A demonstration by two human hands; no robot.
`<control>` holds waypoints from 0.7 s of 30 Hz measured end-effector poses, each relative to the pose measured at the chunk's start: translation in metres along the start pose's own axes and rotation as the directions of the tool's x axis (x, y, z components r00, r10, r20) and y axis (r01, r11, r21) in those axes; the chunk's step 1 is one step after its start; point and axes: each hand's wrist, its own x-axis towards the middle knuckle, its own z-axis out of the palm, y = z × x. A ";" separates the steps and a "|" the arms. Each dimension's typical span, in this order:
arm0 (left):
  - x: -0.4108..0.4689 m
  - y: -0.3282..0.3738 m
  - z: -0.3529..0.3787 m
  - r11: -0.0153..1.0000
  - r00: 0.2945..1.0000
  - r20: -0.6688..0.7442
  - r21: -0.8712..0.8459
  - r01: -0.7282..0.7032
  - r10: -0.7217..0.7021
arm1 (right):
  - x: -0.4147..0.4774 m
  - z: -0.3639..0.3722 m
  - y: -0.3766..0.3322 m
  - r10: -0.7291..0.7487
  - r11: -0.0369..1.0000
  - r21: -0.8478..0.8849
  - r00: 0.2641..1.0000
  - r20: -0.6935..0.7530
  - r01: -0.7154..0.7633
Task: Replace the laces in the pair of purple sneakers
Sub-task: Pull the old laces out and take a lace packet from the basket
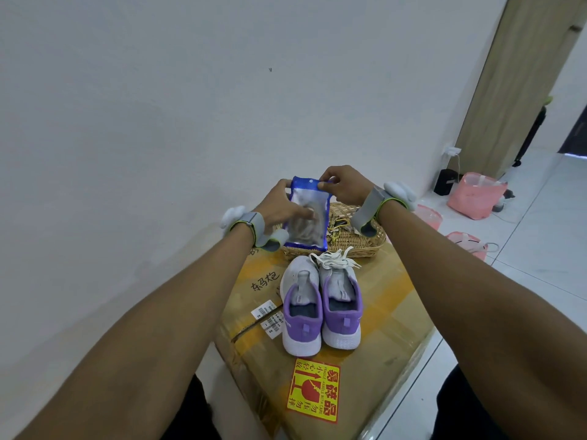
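Aloft, packet point(305, 234) between left hand point(279, 204), right hand point(344, 185).

Sneakers point(303, 319) sitting side by side on the box point(387, 296) before me, loose lace point(336, 261) lying across the right one's toe, basket point(365, 246) standing just behind them, my left hand point(279, 208) and right hand point(344, 185) holding the packet point(306, 233) over its left end

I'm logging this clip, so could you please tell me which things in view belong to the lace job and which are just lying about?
For the job: packet of laces, held by left hand and right hand; purple sneakers; loose white laces at the toes.

Lying about: wicker basket, cardboard box under the shoes, fragile sticker, pink bags on the floor.
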 end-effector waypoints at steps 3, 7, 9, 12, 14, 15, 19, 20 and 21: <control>-0.005 0.013 -0.004 0.981 0.997 -0.007 -0.180 0.076 -0.078 | -0.003 0.001 0.008 0.025 0.998 0.067 0.997 -0.073 -0.021; 0.000 0.019 -0.010 0.953 0.991 -0.100 -0.299 0.053 -0.086 | -0.010 -0.002 0.008 0.001 0.974 0.219 0.971 -0.239 0.053; 0.004 0.023 -0.010 0.953 0.989 -0.131 -0.301 0.028 -0.071 | -0.011 -0.006 0.003 0.018 0.947 0.310 0.954 -0.299 0.079; 0.007 0.029 -0.012 0.952 0.986 -0.155 -0.306 0.005 -0.055 | -0.011 -0.012 -0.001 0.047 0.900 0.427 0.952 -0.304 0.092; 0.007 0.032 -0.013 0.953 0.986 -0.163 -0.302 -0.007 -0.044 | -0.011 -0.016 -0.003 0.050 0.885 0.454 0.950 -0.309 0.101; 0.007 0.033 -0.013 0.957 0.984 -0.176 -0.287 -0.024 -0.028 | -0.011 -0.017 -0.004 0.050 0.882 0.460 0.950 -0.310 0.104; 0.007 0.032 -0.013 0.976 0.962 -0.258 -0.173 -0.135 0.087 | -0.015 -0.016 -0.010 0.070 0.858 0.503 0.949 -0.306 0.099; 0.007 0.031 -0.013 0.974 0.961 -0.262 -0.179 -0.137 0.087 | -0.015 -0.016 -0.010 0.082 0.849 0.519 0.946 -0.313 0.099; 0.006 0.030 -0.014 0.972 0.965 -0.253 -0.198 -0.123 0.070 | -0.017 -0.017 -0.010 0.090 0.838 0.537 0.944 -0.318 0.101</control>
